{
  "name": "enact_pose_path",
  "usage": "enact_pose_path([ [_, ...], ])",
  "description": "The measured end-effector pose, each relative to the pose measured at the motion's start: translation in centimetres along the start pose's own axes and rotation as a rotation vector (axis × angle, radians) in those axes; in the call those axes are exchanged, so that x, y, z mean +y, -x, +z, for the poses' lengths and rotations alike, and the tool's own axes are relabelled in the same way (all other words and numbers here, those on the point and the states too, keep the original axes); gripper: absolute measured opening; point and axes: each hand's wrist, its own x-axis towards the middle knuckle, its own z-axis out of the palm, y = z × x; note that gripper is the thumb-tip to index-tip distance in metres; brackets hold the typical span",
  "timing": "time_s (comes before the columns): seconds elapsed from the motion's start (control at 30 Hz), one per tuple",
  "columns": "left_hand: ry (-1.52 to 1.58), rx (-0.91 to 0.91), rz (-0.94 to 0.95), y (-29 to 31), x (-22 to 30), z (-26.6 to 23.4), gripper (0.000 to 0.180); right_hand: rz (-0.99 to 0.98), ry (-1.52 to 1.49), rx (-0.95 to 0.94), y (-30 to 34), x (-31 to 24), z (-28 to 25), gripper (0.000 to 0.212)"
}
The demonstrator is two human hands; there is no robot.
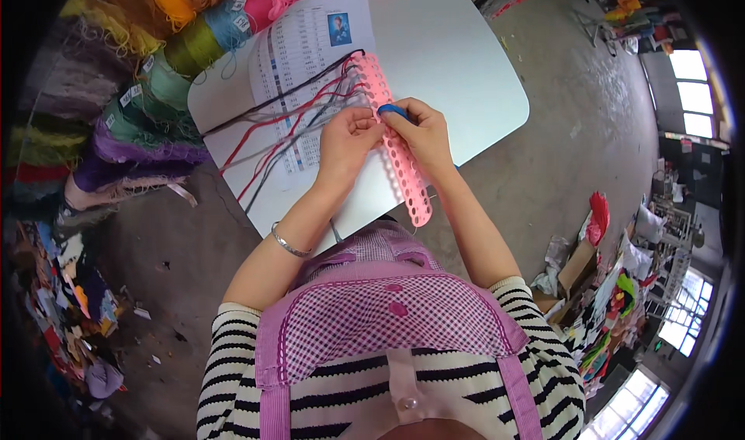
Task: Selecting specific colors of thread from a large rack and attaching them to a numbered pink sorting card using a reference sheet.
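Observation:
A long pink strip (417, 198) with rows of round holes lies slantwise over the white table and reaches past its near edge. Dark, red and grey yarns (250, 139) hang from the holes at its far end and trail left across a printed sheet (358, 15). My right hand (423, 133) is closed on blue yarn (394, 111) over the middle of the strip. Beside it, my left hand (347, 147) pinches at the strip's left edge; whatever lies between its fingertips is hidden.
The white table (458, 52) has rounded corners. Bundles of coloured yarn (186, 52) line its far left side. Fabric scraps (85, 300) lie on the floor at left, with a cardboard box (576, 268) and more scraps at right.

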Motion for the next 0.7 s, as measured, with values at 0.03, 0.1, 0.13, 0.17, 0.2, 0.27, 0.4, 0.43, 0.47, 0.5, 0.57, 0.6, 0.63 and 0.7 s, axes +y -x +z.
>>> enact_pose_path([
  [0.03, 0.001, -0.018, -0.004, 0.1, 0.0, 0.0, 0.030, -0.018, 0.000, 0.007, 0.0, 0.1, 0.0, 0.013],
  [0.1, -0.030, 0.033, 0.039, 0.9, 0.0, 0.4, 0.029, -0.032, -0.005, 0.002, 0.1, -0.1, 0.2, 0.013],
  [0.13, -0.064, 0.069, 0.082, 1.2, 0.0, 0.7, 0.028, -0.014, 0.086, 0.010, 0.1, -0.4, 0.2, 0.013],
  [0.17, -0.062, 0.084, 0.082, 1.4, -0.2, 0.8, 0.028, 0.002, 0.178, 0.017, 0.2, -0.8, 0.2, 0.013],
  [0.2, -0.065, 0.102, 0.098, 1.5, -0.4, 0.8, 0.028, 0.005, 0.179, 0.003, 0.5, -0.9, 0.2, 0.013],
  [0.27, -0.067, 0.134, 0.116, 1.8, -0.8, 0.9, 0.028, -0.424, 0.615, -0.004, 1.0, -1.2, 0.0, 0.020],
  [0.4, -0.004, 0.174, 0.174, 1.9, -1.4, 0.8, 0.023, -0.436, 0.594, -0.121, 2.7, -2.7, -0.5, 0.025],
  [0.43, -0.017, 0.162, 0.177, 1.8, -1.6, 0.6, 0.022, -0.405, 0.562, -0.119, 2.8, -2.7, -0.6, 0.026],
  [0.47, -0.018, 0.166, 0.176, 1.9, -1.3, 0.9, 0.022, -0.376, 0.531, -0.113, 2.9, -2.6, -0.7, 0.026],
  [0.5, -0.040, 0.171, 0.133, 1.9, -0.9, 1.1, 0.021, -0.374, 0.528, -0.117, 2.9, -2.5, -0.9, 0.026],
  [0.57, -0.063, 0.178, 0.089, 2.0, -0.4, 1.4, 0.020, -0.299, 0.429, -0.125, 2.7, -2.3, -1.1, 0.026],
  [0.6, -0.068, 0.171, 0.075, 2.0, -0.2, 1.4, 0.019, -0.298, 0.426, -0.127, 2.6, -2.4, -1.2, 0.026],
  [0.63, -0.074, 0.163, 0.061, 2.0, -0.1, 1.4, 0.019, -0.255, 0.419, -0.143, 2.6, -2.6, -1.2, 0.027],
  [0.7, -0.065, 0.143, 0.056, 1.8, 0.0, 1.0, 0.019, -0.211, 0.412, -0.160, 2.5, -2.6, -1.1, 0.028],
])
